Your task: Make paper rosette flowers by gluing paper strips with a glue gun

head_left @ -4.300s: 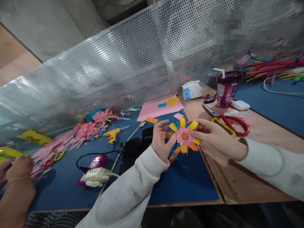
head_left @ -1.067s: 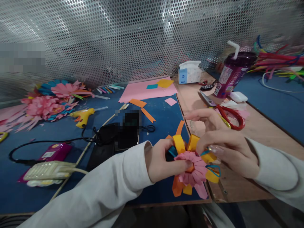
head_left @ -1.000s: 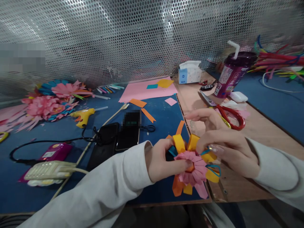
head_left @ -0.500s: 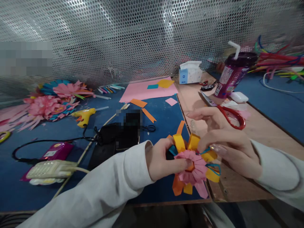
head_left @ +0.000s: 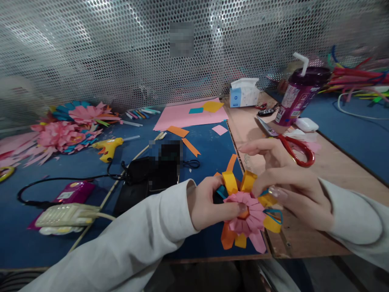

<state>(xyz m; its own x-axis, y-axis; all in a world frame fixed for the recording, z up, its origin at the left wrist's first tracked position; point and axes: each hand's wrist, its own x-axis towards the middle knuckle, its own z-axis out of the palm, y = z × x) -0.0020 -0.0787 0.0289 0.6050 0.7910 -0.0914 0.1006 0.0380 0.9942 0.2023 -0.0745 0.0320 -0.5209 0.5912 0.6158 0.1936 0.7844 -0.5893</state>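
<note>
The left hand (head_left: 209, 209) has its fingers closed on a layered paper flower with a ring of pink petals, an orange centre and yellow, orange and teal outer strips (head_left: 253, 217), its thumb pressed flat across the pink ring to the centre. The flower is above the near edge of the desk (head_left: 209, 162), where the dark blue surface meets bare wood. At its far right side, the right hand (head_left: 288, 186) has thumb and index finger bent close around a yellow loop (whether they actually grip it, I cannot tell), with another finger extended apart.

Beyond the right hand lie metal scissors with red handles (head_left: 296, 150), near a purple cup with a white bent straw (head_left: 304, 99). Two flat orange paper strips (head_left: 178, 131) rest just in front of a pink paper sheet (head_left: 179, 115). Farther left are a yellow glue gun (head_left: 109, 149) and a heap of pink and blue paper flowers (head_left: 60, 138).
</note>
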